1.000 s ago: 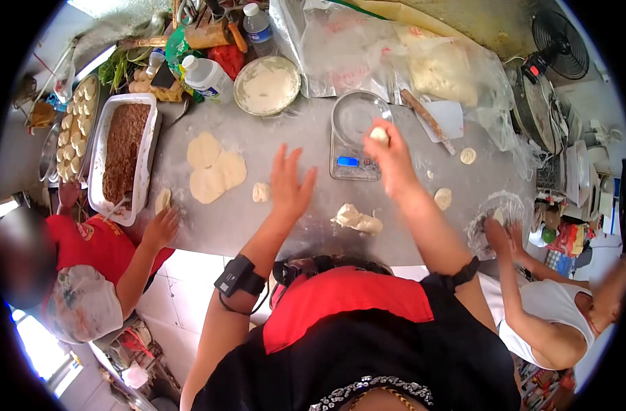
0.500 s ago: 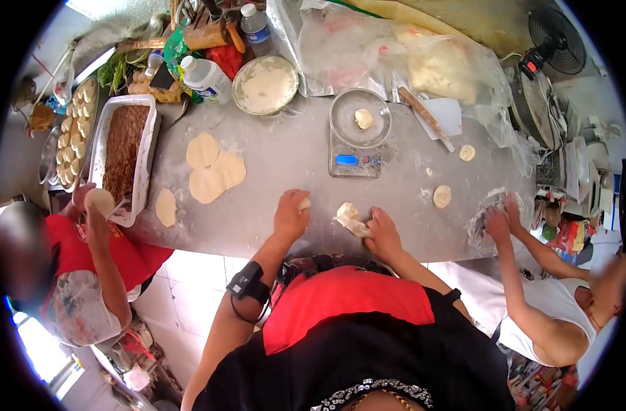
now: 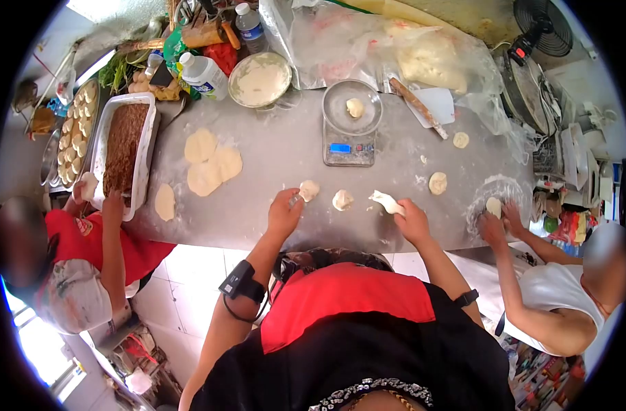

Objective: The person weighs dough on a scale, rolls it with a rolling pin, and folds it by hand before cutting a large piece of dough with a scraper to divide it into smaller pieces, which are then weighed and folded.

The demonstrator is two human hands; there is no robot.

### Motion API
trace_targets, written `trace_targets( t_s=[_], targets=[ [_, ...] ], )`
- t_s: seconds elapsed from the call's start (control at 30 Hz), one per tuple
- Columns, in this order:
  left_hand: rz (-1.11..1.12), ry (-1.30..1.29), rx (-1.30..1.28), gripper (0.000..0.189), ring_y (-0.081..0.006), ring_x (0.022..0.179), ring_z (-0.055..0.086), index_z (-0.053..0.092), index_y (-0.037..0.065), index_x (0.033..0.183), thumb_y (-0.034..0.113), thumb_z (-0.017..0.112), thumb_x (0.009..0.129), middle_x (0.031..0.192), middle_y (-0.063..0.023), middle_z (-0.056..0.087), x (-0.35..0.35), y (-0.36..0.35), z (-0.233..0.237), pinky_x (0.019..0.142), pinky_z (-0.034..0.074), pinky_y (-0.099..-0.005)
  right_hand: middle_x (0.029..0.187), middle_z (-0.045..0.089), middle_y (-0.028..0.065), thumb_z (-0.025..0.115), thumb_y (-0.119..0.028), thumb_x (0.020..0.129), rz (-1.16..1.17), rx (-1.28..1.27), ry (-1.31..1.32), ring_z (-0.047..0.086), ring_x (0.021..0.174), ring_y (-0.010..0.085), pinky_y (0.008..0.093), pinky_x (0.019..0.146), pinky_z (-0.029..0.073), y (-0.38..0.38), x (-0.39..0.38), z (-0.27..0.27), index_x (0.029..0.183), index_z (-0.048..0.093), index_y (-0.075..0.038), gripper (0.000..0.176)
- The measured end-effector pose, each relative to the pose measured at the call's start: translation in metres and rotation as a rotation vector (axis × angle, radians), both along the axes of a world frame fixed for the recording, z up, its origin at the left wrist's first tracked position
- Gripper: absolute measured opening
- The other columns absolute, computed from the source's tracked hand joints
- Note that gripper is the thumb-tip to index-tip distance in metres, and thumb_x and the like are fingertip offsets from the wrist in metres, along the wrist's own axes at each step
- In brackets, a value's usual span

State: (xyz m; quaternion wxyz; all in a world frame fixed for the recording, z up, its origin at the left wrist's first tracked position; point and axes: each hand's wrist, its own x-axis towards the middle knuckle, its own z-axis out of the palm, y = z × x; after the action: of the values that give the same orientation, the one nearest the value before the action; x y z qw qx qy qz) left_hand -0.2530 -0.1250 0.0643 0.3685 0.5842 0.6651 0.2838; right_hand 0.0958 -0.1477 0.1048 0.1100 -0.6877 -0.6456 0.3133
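Whereas half a second ago the left hand (image 3: 285, 212) lay over the small dough ball (image 3: 309, 190), that ball now lies uncovered on the table (image 3: 279, 147), just beside the fingertips. The grip of this hand is released, with the fingers loosely curled and nothing in them. The right hand (image 3: 412, 220) pressed on one lump near the table's front edge then; now it has shifted to the right, and its grip is clenched on a dough strip (image 3: 387, 202), whose pale end pokes out to the left of the fingers. A separate dough piece (image 3: 342, 200) rests on the table between the two hands, touching neither.

Beyond them the scale (image 3: 349, 148) carries its clear bowl (image 3: 337, 103) with a dough knob (image 3: 355, 107) inside, as before. Flat dough rounds (image 3: 207, 164) lie unmoved to the left, beside the tray of brown filling (image 3: 148, 147).

On the left, a co-worker's hand (image 3: 112, 203) has come down to the tray's near end. On the right, another person's hands (image 3: 496, 225) work a disc (image 3: 494, 205) on a floured patch.
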Motion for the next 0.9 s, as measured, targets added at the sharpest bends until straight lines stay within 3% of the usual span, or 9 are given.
trace_targets(
  t_s=[0.17, 0.23, 0.4, 0.47, 0.6, 0.7, 0.77, 0.9],
  targets=[
    [0.031, -0.025, 0.006, 0.029, -0.0251, 0.099, 0.059, 0.061, 0.006, 0.107, 0.019, 0.063, 0.081, 0.105, -0.0136, 0.062, 0.005, -0.003, -0.006, 0.081, 0.046, -0.0340, 0.093, 0.062, 0.0148, 0.058, -0.022, 0.077, -0.010, 0.043, -0.025, 0.059, 0.090, 0.0329, 0.0399, 0.077, 0.047, 0.018, 0.012, -0.007, 0.101, 0.060, -0.006, 0.028],
    [0.031, -0.044, -0.012, 0.028, -0.0281, 0.098, 0.059, 0.060, 0.005, 0.106, 0.018, 0.062, 0.081, 0.105, -0.0143, 0.061, 0.007, 0.000, 0.004, 0.083, 0.046, -0.0356, 0.093, 0.063, 0.0147, 0.059, -0.020, 0.077, -0.074, 0.113, -0.037, 0.059, 0.091, 0.0323, 0.0399, 0.078, 0.047, 0.039, 0.026, -0.015, 0.101, 0.062, -0.005, 0.028],
    [0.017, -0.092, -0.018, 0.028, -0.0297, 0.098, 0.059, 0.059, 0.004, 0.106, 0.017, 0.061, 0.081, 0.106, -0.0148, 0.060, 0.011, 0.016, 0.016, 0.084, 0.046, -0.0368, 0.107, 0.058, 0.0174, 0.052, -0.008, 0.079, -0.046, 0.334, -0.317, 0.057, 0.097, 0.0327, 0.0410, 0.083, 0.046, 0.095, 0.064, -0.042, 0.109, 0.058, -0.003, 0.031],
    [0.025, -0.116, -0.061, 0.029, -0.0301, 0.098, 0.058, 0.059, 0.004, 0.107, 0.016, 0.061, 0.081, 0.107, -0.0152, 0.059, 0.021, 0.028, 0.036, 0.084, 0.046, -0.0371, 0.107, 0.057, 0.0182, 0.051, -0.007, 0.079, -0.046, 0.296, -0.390, 0.056, 0.096, 0.0334, 0.0412, 0.084, 0.046, 0.107, 0.069, -0.059, 0.107, 0.057, -0.002, 0.029],
    [-0.115, -0.051, 0.142, 0.031, -0.0328, 0.100, 0.056, 0.057, 0.005, 0.108, 0.014, 0.060, 0.079, 0.109, -0.0160, 0.058, 0.033, 0.074, 0.043, 0.084, 0.045, -0.0383, 0.098, 0.058, 0.0173, 0.053, -0.007, 0.078, -0.022, 0.158, -0.503, 0.056, 0.090, 0.0341, 0.0418, 0.080, 0.047, 0.119, 0.052, -0.059, 0.097, 0.058, -0.003, 0.020],
    [-0.218, -0.052, 0.291, 0.033, -0.0355, 0.101, 0.054, 0.057, 0.006, 0.109, 0.012, 0.060, 0.078, 0.109, -0.0169, 0.057, 0.065, 0.136, 0.059, 0.085, 0.045, -0.0400, 0.090, 0.058, 0.0155, 0.053, -0.007, 0.077, 0.016, 0.168, -0.382, 0.057, 0.085, 0.0337, 0.0424, 0.075, 0.047, 0.118, 0.039, -0.061, 0.090, 0.058, -0.005, 0.014],
    [-0.314, -0.022, 0.304, 0.034, -0.0351, 0.104, 0.053, 0.057, 0.007, 0.110, 0.009, 0.059, 0.076, 0.111, -0.0168, 0.057, 0.091, 0.172, 0.079, 0.086, 0.044, -0.0403, 0.087, 0.058, 0.0148, 0.053, -0.007, 0.076, -0.001, 0.206, -0.118, 0.057, 0.083, 0.0335, 0.0426, 0.072, 0.047, 0.112, 0.018, -0.045, 0.089, 0.059, -0.007, 0.015],
    [-0.530, 0.332, 0.569, 0.038, -0.0328, 0.109, 0.050, 0.058, 0.011, 0.111, 0.005, 0.058, 0.074, 0.115, -0.0150, 0.056, 0.122, 0.220, 0.045, 0.089, 0.044, -0.0391, 0.084, 0.058, 0.0145, 0.053, -0.007, 0.075, 0.147, 0.118, 0.136, 0.058, 0.079, 0.0326, 0.0424, 0.069, 0.047, 0.082, -0.012, -0.034, 0.089, 0.060, -0.008, 0.016]
  ],
)
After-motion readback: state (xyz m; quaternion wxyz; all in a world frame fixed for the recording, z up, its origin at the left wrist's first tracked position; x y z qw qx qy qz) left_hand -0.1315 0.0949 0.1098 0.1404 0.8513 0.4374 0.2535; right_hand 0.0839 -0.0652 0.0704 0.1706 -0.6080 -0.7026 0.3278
